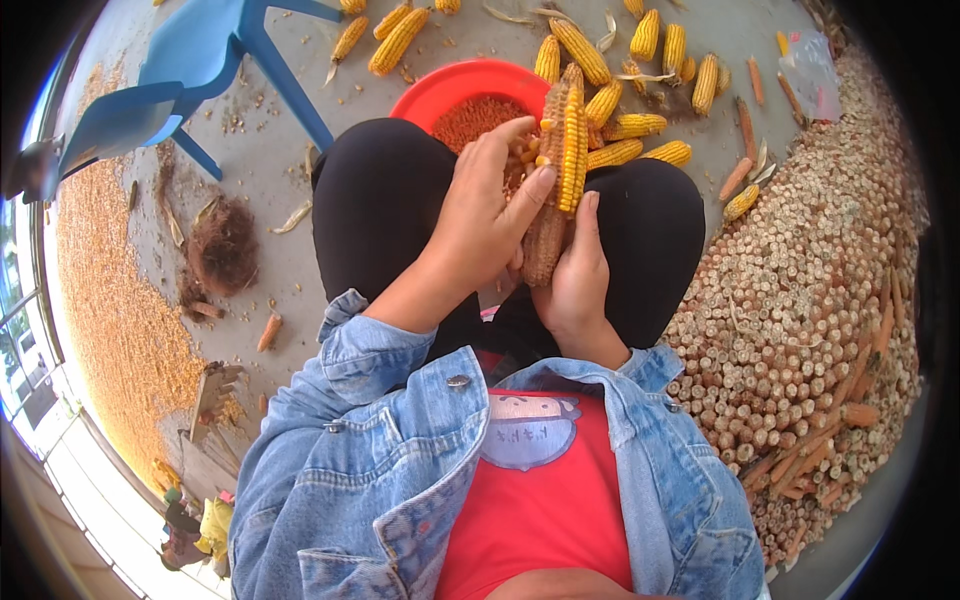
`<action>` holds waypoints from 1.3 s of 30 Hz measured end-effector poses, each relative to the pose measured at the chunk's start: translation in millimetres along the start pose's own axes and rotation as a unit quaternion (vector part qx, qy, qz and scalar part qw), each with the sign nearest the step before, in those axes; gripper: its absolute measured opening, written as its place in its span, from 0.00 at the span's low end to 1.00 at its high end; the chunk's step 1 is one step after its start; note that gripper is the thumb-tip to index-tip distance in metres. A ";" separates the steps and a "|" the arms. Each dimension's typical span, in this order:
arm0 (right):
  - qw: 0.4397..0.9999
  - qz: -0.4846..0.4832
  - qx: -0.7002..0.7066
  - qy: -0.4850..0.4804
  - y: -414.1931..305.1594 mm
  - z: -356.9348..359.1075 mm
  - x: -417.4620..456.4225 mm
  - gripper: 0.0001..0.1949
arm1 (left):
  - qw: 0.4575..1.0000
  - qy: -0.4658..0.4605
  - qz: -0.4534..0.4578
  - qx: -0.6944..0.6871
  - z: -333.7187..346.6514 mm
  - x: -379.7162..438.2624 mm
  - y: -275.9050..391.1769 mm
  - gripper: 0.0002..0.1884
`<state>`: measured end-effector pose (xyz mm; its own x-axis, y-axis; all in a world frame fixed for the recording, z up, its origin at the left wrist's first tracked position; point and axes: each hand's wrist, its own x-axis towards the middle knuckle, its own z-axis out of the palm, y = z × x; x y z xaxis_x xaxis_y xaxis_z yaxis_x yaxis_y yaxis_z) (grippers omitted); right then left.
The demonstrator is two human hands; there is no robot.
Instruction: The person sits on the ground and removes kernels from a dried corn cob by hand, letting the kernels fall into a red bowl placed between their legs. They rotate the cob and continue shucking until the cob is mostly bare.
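Between my knees, above a red plastic basin (420, 101), both hands are on a partly shelled corn ear (574, 150). Yellow kernels still stand in rows along its right side, while its left side is stripped. A bare brown cob length (544, 251) runs below it; whether this is a second cob pressed against the ear I cannot tell. My left hand (487, 191) has its thumb against the ear's stripped side, with loose kernels near its fingers. My right hand (577, 285) grips the lower end from the right. Reddish bits and kernels (480, 124) lie in the basin.
Unshelled corn ears (600, 56) lie beyond the basin. A large heap of stripped cobs (780, 322) fills the right side, with a clear plastic bag (810, 75) at its top. On the left are a blue plastic chair (195, 52), spread kernels (112, 300) and a corn-silk clump (223, 247).
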<state>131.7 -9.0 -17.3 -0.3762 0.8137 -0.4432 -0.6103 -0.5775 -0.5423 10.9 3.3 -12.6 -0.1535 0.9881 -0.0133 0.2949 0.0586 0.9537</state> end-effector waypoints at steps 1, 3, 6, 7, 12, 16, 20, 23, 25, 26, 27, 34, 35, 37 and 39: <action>1.000 0.006 -0.007 0.008 0.2 0.2 -0.8 0.27 | 0.999 0.024 0.029 0.022 0.9 0.6 -1.0 0.22; 1.000 0.014 -0.012 -0.003 0.8 -1.9 -0.4 0.26 | 0.996 0.057 0.065 0.036 1.7 2.5 -1.2 0.24; 1.000 0.019 -0.013 -0.019 1.9 -2.4 -0.3 0.26 | 0.994 0.065 0.087 0.022 0.7 5.7 -1.1 0.23; 1.000 0.020 -0.016 0.004 2.0 4.4 -0.3 0.25 | 0.994 0.056 0.094 0.024 -1.8 6.5 -0.3 0.22; 0.999 0.013 -0.042 0.006 4.4 2.1 -0.7 0.25 | 0.995 0.050 0.082 0.025 -6.5 4.1 0.8 0.12; 0.998 -0.004 -0.055 -0.023 2.9 -1.8 -1.7 0.25 | 0.998 0.047 0.033 0.010 -6.1 1.7 1.9 0.11; 0.997 -0.052 -0.063 0.014 2.1 5.1 -1.0 0.24 | 0.994 -0.016 -0.083 -0.068 -4.3 -0.8 8.2 0.20; 0.994 -0.086 -0.070 0.025 6.1 0.2 1.1 0.24 | 0.999 -0.014 -0.029 -0.008 -0.8 0.6 4.4 0.29; 0.994 -0.087 -0.070 0.001 4.9 -0.4 -0.7 0.24 | 0.999 -0.020 -0.001 0.044 1.2 0.1 3.7 0.34; 0.994 -0.087 -0.070 -0.012 4.6 -0.5 -1.4 0.25 | 0.998 -0.022 0.015 0.065 1.9 -0.6 3.6 0.34; 0.993 -0.088 -0.072 -0.009 5.1 -1.3 -1.4 0.25 | 0.995 -0.025 0.031 0.087 2.3 -1.1 3.9 0.34; 0.984 -0.116 -0.133 -0.005 8.8 -2.3 0.0 0.24 | 0.996 -0.056 0.012 0.072 1.9 -5.1 6.4 0.24; 0.981 -0.122 -0.147 -0.008 8.9 -3.4 -0.4 0.24 | 0.996 -0.057 0.012 0.074 1.7 -6.0 7.6 0.23; 0.979 -0.128 -0.158 -0.015 8.9 -4.2 -0.5 0.24 | 0.996 -0.056 0.017 0.070 1.2 -6.7 9.2 0.21; 0.976 -0.134 -0.167 -0.019 8.9 -4.2 -0.7 0.23 | 0.996 -0.054 0.026 0.060 0.7 -7.0 10.1 0.20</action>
<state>129.5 -15.0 -24.8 -0.2635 0.9370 -0.2293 -0.4307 -0.3270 -0.8412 15.6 -2.9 -3.0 -0.0342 0.9994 -0.0026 0.4108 0.0164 0.9116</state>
